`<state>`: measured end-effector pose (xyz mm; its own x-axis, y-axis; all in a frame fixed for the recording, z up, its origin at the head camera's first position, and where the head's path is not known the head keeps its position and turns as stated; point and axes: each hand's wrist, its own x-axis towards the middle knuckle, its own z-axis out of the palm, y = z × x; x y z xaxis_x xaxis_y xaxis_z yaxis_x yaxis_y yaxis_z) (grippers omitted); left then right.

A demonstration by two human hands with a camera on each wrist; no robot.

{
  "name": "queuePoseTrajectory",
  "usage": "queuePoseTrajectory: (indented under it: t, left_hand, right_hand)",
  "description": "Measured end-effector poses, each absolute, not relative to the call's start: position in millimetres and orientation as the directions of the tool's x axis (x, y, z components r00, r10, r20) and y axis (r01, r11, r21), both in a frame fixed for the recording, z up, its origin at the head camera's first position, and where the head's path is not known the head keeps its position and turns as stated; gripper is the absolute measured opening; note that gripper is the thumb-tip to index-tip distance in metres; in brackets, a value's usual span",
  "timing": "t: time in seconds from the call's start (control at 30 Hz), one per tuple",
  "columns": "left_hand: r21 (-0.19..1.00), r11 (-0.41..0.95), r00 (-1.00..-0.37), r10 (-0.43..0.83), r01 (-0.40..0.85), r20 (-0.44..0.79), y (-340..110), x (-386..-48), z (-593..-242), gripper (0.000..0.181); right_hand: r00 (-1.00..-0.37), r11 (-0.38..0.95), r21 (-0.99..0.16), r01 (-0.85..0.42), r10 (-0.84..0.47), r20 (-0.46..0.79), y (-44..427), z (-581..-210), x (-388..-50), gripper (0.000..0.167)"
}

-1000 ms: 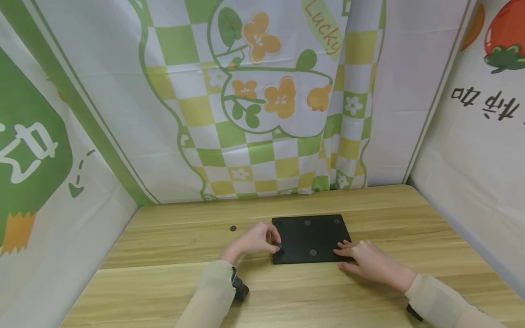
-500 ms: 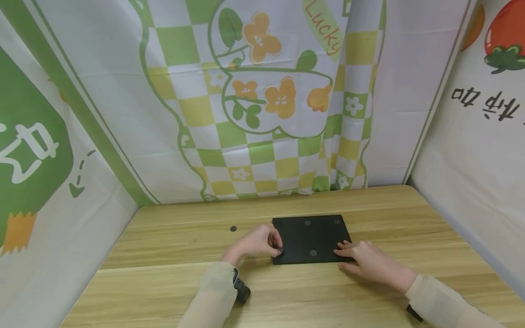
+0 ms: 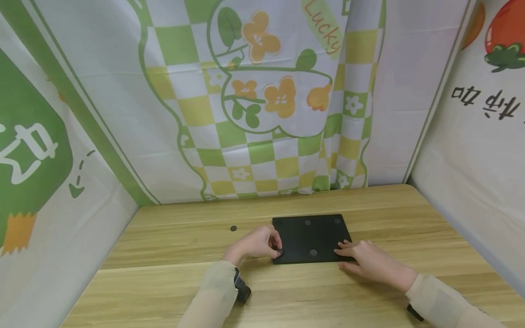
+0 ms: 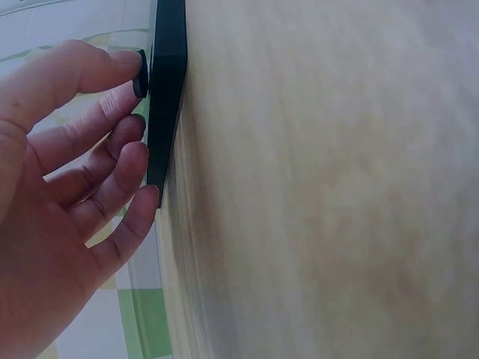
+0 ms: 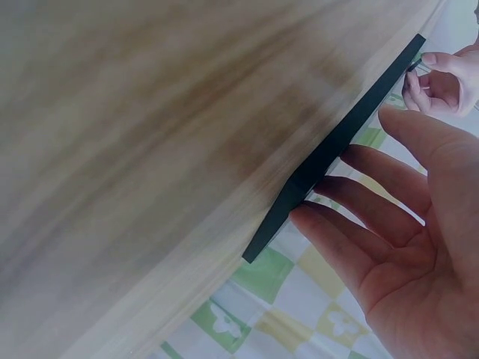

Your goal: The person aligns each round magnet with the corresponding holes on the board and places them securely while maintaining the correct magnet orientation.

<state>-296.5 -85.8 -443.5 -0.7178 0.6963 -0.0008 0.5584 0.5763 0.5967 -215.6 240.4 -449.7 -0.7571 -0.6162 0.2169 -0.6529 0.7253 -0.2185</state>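
Note:
A thin black rectangular board (image 3: 307, 238) lies flat on the table, with several small dark round discs on its top, one disc (image 3: 313, 252) near its front edge. At the board's near left corner, my left hand (image 3: 258, 241) pinches a small black disc (image 4: 141, 75) between thumb and finger. The disc stands on edge to the left wrist view, right at the board's top face; whether it touches cannot be told. My right hand (image 3: 367, 259) rests its extended fingertips on the board's near right part, and in the right wrist view the fingers (image 5: 374, 179) are spread along it.
A loose dark disc (image 3: 233, 228) lies on the wooden table (image 3: 184, 241), left of the board. Printed cloth curtains (image 3: 262, 159) hang at the back and on both sides. Each wrist wears a black camera (image 3: 242, 291).
My left hand has shifted very slightly to the right and toward me, with the disc lowered flatter at the board's corner. The right hand and board stay put.

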Motion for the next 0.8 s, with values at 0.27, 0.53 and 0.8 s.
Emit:
queuePoseTrajectory:
  t: [0.27, 0.53, 0.8]
  left_hand:
    - [0.585, 0.593, -0.721, 0.692, 0.553, -0.020, -83.8, -295.0, -441.5, 0.011]
    - [0.566, 0.598, -0.714, 0.700, 0.568, -0.023, -82.6, -295.5, -442.4, 0.012]
    - [0.556, 0.608, -0.718, 0.695, 0.567, -0.028, -81.6, -293.9, -440.8, 0.013]
  right_hand:
    - [-0.759, 0.727, -0.219, -0.651, -0.616, 0.211, 241.7, -450.6, -216.1, 0.033]
    - [-0.751, 0.720, -0.215, -0.660, -0.623, 0.220, 242.1, -449.4, -215.8, 0.033]
    - [-0.748, 0.717, -0.217, -0.663, -0.627, 0.218, 240.7, -448.0, -214.8, 0.033]
